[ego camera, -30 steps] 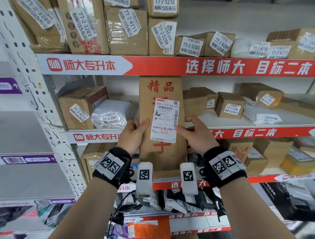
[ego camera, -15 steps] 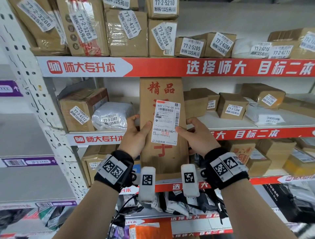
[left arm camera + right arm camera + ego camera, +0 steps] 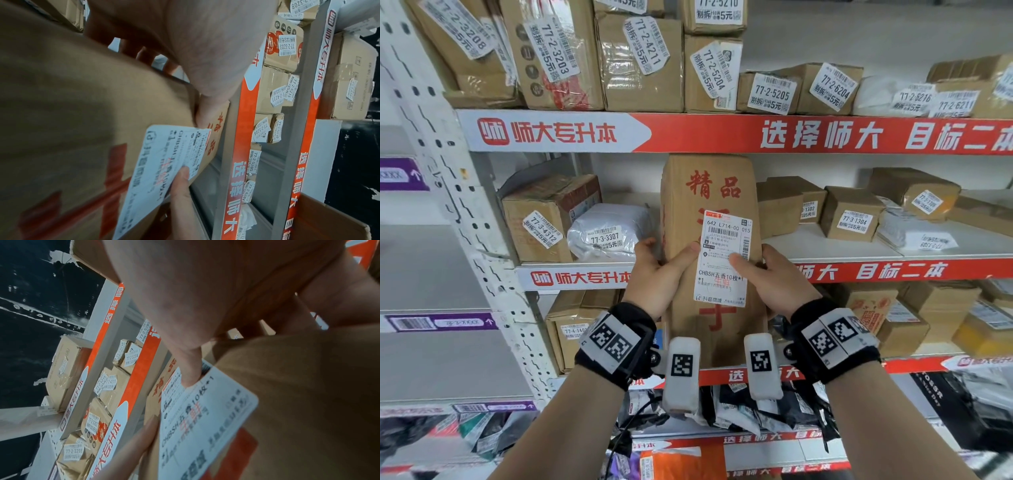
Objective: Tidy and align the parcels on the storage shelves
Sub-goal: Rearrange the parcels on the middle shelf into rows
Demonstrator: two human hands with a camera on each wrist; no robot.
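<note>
Upright, the tall box (image 3: 710, 260) is clamped between the left hand (image 3: 658, 274) and right hand (image 3: 774, 277), thumbs on its label (image 3: 724, 257), in front of the middle shelf (image 3: 876, 269); both hands equally near.

White steel shelving unit (image 3: 465, 219) with red-banner shelf edges. Top shelf: upright, closely packed cardboard boxes (image 3: 640, 65). Middle shelf: box 77-3-4312 (image 3: 544, 219), white poly bag 77-3-3307 (image 3: 607, 233), box 77-3-1304 (image 3: 851, 216). Lower shelves: further boxes, soft mailers (image 3: 739, 407).
</note>
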